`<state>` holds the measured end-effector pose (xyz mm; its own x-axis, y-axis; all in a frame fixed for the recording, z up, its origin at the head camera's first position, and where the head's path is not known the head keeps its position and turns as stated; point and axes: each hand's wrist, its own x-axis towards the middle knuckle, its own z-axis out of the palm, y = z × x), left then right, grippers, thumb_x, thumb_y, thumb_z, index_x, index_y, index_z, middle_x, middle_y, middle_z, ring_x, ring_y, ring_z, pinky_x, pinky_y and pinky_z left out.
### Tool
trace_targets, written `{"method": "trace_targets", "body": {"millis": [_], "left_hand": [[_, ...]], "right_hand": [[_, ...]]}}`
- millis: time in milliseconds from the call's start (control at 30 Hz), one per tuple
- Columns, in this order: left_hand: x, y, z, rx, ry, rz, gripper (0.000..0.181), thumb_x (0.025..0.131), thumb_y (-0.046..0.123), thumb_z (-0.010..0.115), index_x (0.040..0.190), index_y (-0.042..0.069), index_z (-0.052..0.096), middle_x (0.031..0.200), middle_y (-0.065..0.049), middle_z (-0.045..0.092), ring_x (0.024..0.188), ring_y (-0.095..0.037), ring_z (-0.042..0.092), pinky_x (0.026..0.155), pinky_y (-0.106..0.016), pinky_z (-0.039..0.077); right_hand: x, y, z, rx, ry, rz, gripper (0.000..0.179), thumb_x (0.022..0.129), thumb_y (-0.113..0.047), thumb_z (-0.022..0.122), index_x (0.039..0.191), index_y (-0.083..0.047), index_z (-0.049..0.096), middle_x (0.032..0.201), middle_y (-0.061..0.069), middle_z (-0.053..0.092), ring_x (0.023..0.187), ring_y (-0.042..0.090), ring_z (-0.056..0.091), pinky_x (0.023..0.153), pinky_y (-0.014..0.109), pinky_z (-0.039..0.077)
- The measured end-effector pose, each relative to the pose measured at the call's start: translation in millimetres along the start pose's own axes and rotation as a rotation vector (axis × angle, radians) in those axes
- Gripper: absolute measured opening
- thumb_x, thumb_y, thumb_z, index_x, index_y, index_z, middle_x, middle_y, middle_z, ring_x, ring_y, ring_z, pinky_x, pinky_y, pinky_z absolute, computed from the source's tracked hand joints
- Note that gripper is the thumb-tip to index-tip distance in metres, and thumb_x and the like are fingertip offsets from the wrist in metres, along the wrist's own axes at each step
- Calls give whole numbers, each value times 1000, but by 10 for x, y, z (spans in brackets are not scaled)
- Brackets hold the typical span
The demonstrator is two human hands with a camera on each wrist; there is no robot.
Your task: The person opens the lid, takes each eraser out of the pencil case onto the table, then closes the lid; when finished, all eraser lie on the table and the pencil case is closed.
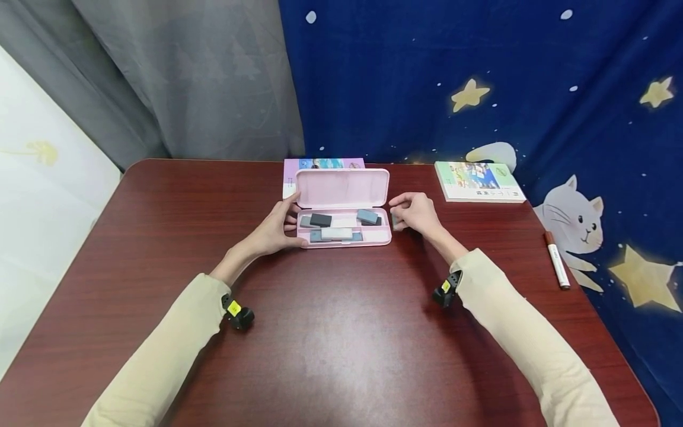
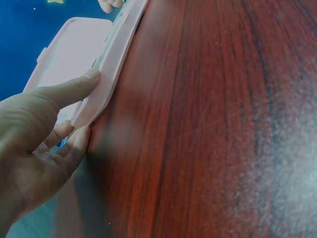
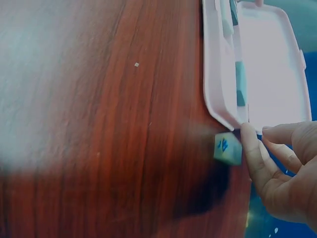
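Observation:
A pink pencil case (image 1: 343, 187) stands on the table with its lid raised. My left hand (image 1: 274, 230) grips its left end, the thumb (image 2: 81, 88) along the front wall and the other fingers round the corner. Inside lie several small blocks: a dark grey block (image 1: 321, 220), a blue-grey block (image 1: 367, 216) and a white block (image 1: 337, 233) among them. Just off the case's right end, my right hand (image 1: 418, 212) has its fingers loosely bent. A pale green block with a blue mark (image 3: 228, 148) is on the table beside its thumb, close to the case corner.
A purple-covered book (image 1: 290, 178) lies partly hidden behind the case. To the back right is a green-and-white book (image 1: 479, 181). A marker with a brown cap (image 1: 557, 261) lies near the table's right edge. Curtains (image 1: 373, 77) hang along the back edge.

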<state>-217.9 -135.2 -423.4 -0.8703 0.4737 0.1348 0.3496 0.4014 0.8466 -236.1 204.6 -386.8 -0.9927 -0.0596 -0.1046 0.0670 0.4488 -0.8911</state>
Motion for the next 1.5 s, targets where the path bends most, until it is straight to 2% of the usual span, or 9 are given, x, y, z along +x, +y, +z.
{"method": "trace_targets", "body": {"millis": [133,233,400,500,667,800,967,1233,1500], "left_hand": [[-4,3,8,-2,-1,-1,114,69,4,87,155,9,12,127,-21,37,108,-32,49,95,-44,47],[-12,5,10,-6,1,-7,115,69,4,87,155,10,12,128,-21,37,108,-32,48,96,-44,47],[-19,-18,12,-16,4,-11,115,69,5,87,155,10,11,128,-22,36,109,-34,47,97,-47,46],[-5,-10,10,-17,2,-14,115,69,6,88,155,11,11,128,-22,36,110,-34,46,97,-47,45],[19,9,1,-2,3,-29,116,68,6,88,155,12,12,128,-20,37,109,-31,47,97,-44,46],[19,16,-7,-9,10,-32,115,68,5,88,155,11,12,127,-21,37,109,-32,47,97,-45,46],[25,7,1,-28,10,-26,117,67,5,88,155,11,11,127,-23,37,108,-35,47,97,-48,45],[39,-17,9,-7,-4,-26,118,68,6,88,155,13,9,127,-22,37,107,-33,46,96,-47,46],[19,11,-2,-8,-5,-34,118,68,4,88,155,12,9,127,-21,36,107,-32,47,96,-46,46]], "right_hand": [[13,-56,61,-56,-2,-31,20,88,2,64,108,7,68,91,27,68,65,26,68,62,40,58],[27,-107,110,-138,-4,-75,20,88,1,64,106,5,69,90,22,69,72,31,69,63,38,58],[49,-190,193,-320,-2,-143,19,86,-5,66,103,-1,72,85,13,71,69,23,67,60,23,53],[60,-227,240,-349,-12,-135,18,85,-8,68,102,-3,73,85,10,71,66,22,63,57,21,46],[87,-256,328,-371,-29,-157,15,83,-7,71,97,-3,74,86,10,71,75,22,63,65,25,48],[103,-261,423,-439,-52,-172,14,82,-8,73,95,-5,72,89,10,70,86,21,62,75,33,48],[107,-245,500,-529,-56,-151,15,82,-11,74,96,-9,69,96,9,68,94,23,60,78,41,49],[106,-250,500,-525,-71,-145,21,82,-8,74,102,-9,70,96,10,66,94,24,58,76,41,49],[118,-250,495,-456,-98,-145,19,83,-5,74,101,-8,71,98,12,68,95,24,59,80,38,47]]}}
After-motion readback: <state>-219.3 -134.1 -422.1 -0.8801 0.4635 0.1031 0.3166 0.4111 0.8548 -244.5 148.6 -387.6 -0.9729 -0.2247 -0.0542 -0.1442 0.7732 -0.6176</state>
